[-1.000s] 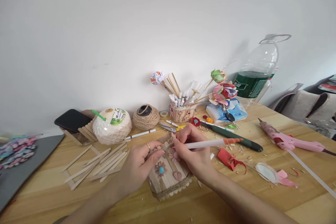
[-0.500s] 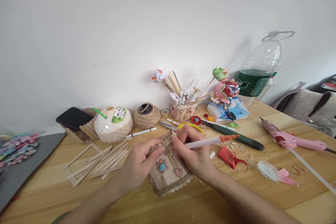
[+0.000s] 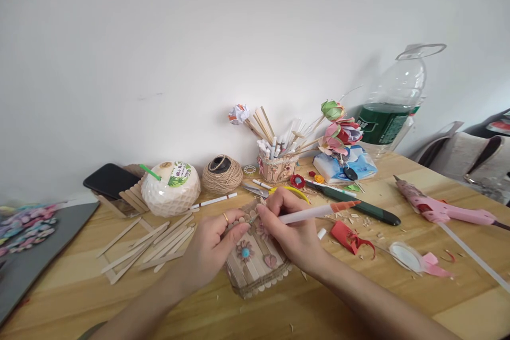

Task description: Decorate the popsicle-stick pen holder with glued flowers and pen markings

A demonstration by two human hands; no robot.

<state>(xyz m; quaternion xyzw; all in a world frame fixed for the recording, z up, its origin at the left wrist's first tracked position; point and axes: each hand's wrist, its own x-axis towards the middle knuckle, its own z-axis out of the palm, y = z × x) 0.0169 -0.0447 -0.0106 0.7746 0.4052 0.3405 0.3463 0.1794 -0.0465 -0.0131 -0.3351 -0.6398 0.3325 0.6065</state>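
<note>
A small craft piece of wooden sticks (image 3: 247, 265) lies tilted toward me, trimmed with twine along its lower edge. On its face are a brown flower with a blue centre (image 3: 245, 251) and a pinkish heart (image 3: 270, 261). My left hand (image 3: 215, 244) grips its upper left edge, thumb on the front, a ring on one finger. Pinched in my right hand (image 3: 290, 234) is a white marker with an orange end (image 3: 311, 213). Its tip meets the upper part of the piece, partly hidden by my fingers.
Loose craft sticks (image 3: 167, 244) lie left, below a white coconut (image 3: 171, 188) and a twine ball (image 3: 222, 174). Behind my hands are yellow scissors (image 3: 292, 191) and a decorated pen holder (image 3: 278, 167). A green cutter (image 3: 358, 204), red scraps (image 3: 350, 238) and a pink glue gun (image 3: 442, 211) lie right.
Both hands keep the same grip on the craft piece and the marker. The marker's orange end has dipped very slightly left; the whole view has shifted a little.
</note>
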